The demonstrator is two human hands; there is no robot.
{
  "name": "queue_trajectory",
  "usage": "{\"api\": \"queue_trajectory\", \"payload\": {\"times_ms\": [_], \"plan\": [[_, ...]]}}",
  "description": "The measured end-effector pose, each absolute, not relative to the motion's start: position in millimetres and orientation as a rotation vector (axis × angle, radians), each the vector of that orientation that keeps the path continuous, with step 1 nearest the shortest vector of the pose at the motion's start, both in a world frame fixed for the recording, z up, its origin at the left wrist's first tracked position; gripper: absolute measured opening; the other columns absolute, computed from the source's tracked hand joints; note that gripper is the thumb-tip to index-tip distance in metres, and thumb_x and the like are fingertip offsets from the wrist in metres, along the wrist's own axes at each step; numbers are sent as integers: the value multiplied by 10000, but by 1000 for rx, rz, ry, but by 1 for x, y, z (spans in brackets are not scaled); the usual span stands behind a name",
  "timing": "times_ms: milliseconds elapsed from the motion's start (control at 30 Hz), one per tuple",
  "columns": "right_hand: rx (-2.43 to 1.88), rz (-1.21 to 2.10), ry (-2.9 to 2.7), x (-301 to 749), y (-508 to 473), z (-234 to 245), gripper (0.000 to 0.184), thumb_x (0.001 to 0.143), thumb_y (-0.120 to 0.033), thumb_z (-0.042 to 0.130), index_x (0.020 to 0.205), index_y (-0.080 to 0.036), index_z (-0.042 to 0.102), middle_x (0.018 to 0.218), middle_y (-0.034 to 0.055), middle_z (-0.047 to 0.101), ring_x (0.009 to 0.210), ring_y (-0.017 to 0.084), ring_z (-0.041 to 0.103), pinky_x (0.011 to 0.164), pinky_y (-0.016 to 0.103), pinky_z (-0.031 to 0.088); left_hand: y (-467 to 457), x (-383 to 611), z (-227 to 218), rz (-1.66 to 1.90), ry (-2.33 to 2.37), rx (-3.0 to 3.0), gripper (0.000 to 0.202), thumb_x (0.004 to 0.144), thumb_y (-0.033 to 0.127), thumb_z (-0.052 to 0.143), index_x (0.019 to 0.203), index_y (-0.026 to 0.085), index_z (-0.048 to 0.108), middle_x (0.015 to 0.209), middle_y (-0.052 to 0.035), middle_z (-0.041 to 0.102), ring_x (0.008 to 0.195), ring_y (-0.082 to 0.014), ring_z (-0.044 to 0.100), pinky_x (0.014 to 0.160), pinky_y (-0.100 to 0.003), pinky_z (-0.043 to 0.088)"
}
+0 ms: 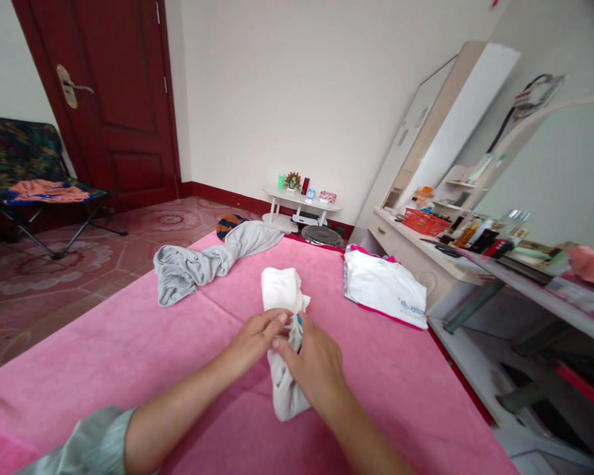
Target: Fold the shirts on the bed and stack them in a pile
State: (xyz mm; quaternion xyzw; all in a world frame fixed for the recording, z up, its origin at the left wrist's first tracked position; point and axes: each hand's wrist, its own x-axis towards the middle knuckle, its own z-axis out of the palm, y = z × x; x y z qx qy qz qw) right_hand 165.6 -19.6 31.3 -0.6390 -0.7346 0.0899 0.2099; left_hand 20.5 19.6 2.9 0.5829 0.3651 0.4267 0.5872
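Observation:
A narrow bundle of off-white cloth (286, 389) lies lengthwise on the pink bedspread (386, 382) in front of me. My left hand (258, 335) pinches its upper end from the left, fingertips together. From the right, my right hand (321, 363) grips the same end, its thumb across the cloth. A small blue patch shows beside the right fingers. Just beyond my hands sits a white folded cloth (280, 289); whether it is joined to the bundle is hidden by my fingers.
A crumpled grey garment (218, 260) lies at the far left of the bed. White folded shirts (383, 284) are stacked at the right edge. A dressing table (426, 254) holding a red basket (423, 222) and bottles borders the right side. A folding chair (44, 211) stands left.

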Motion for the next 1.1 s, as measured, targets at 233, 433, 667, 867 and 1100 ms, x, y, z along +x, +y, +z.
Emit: {"api": "queue_trajectory", "payload": {"times_ms": [233, 433, 667, 867, 1100], "plan": [[-1910, 152, -1948, 178, -1, 15, 436, 766, -268, 546, 1193, -184, 568, 1073, 93, 674, 941, 253, 634, 782, 306, 422, 48, 7, -1, 1332, 1026, 1490, 420, 879, 481, 455, 1098, 150, 593, 1057, -106, 672, 918, -222, 652, 810, -342, 508], [-1701, 200, -1797, 185, 3, 9, 165, 716, -199, 516, 818, -192, 646, 706, 6, 650, 647, 157, 591, 604, 223, 386, 105, -25, -39, 1497, 1495, 1602, 377, 831, 398, 467, 1058, 141, 624, 1072, -97, 674, 1006, -245, 612, 938, -377, 445], [-1480, 31, -1488, 269, 39, 73, 254, 725, -278, 532, 905, -139, 646, 710, -8, 607, 611, 137, 526, 581, 216, 398, 114, -32, -61, 1308, 1503, 1816, 386, 810, 399, 469, 1056, 153, 636, 1086, -84, 675, 994, -231, 622, 908, -344, 465], [-1893, -563, -1505, 377, 119, 133, 374, 748, -345, 552, 1060, -160, 644, 909, 73, 670, 859, 239, 594, 715, 288, 408, 117, -28, -61, 1220, 1548, 1833, 389, 831, 418, 455, 1077, 175, 635, 1098, -60, 677, 982, -216, 628, 887, -310, 468], [-2276, -233, -1378, 457, 153, 70, 336, 704, -218, 609, 1023, -139, 680, 847, 85, 704, 761, 205, 646, 645, 260, 461, 113, -28, -55, 1204, 1565, 1776, 396, 880, 488, 400, 1044, 220, 642, 1105, -26, 682, 1053, -219, 598, 904, -297, 437]]}}
